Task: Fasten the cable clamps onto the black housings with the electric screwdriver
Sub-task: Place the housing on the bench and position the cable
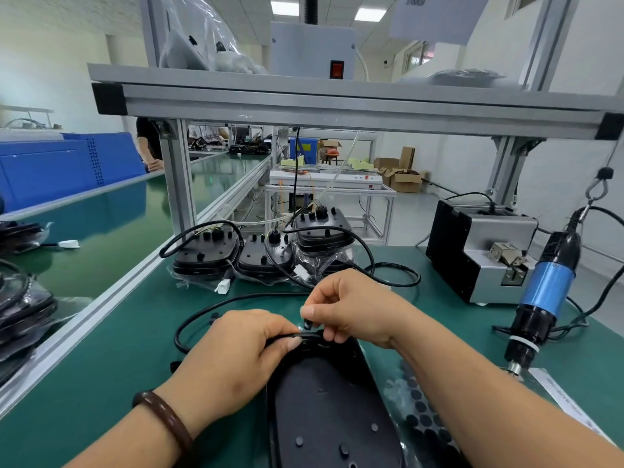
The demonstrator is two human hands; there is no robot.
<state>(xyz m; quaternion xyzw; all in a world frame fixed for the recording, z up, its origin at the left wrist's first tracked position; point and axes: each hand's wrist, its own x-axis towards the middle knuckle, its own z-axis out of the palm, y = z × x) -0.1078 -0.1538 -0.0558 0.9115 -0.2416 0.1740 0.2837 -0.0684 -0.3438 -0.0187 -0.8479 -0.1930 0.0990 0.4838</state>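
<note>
Clamp placement stage by our read, no driving yet. Black housing [324, 407] lies flat on the counter [118, 359] at 6 o'clock, its far end pointing to 12. Left hand [233, 352] comes in from 7 o'clock, fingers curled round the cable [253, 295], holding it down on that far end. Right hand [351, 307] comes in from 4 o'clock, thumb and forefinger pinching a small black part just above the same spot. We take it for the cable clamp [307, 324], too small to be sure. Electric screwdriver [543, 292] hangs untouched at 3 o'clock, screw feeder [472, 251] behind it at 2. Other housings [236, 255] sit stacked at 12, well apart from the work.

How we'd do it well:
- Seat the cable first, flat, no twist.
- Set the clamp square over the cable, screw holes lined up. We can't see the holes under the fingers, so go by feel.
- Don't lift the left hand before the first screw bites.
- Right hand goes for the screwdriver at 3 o'clock only once the clamp sits by itself.
- Bit straight down into the housing. Tilted, we risk a cross-thread or a nicked jacket.
</note>
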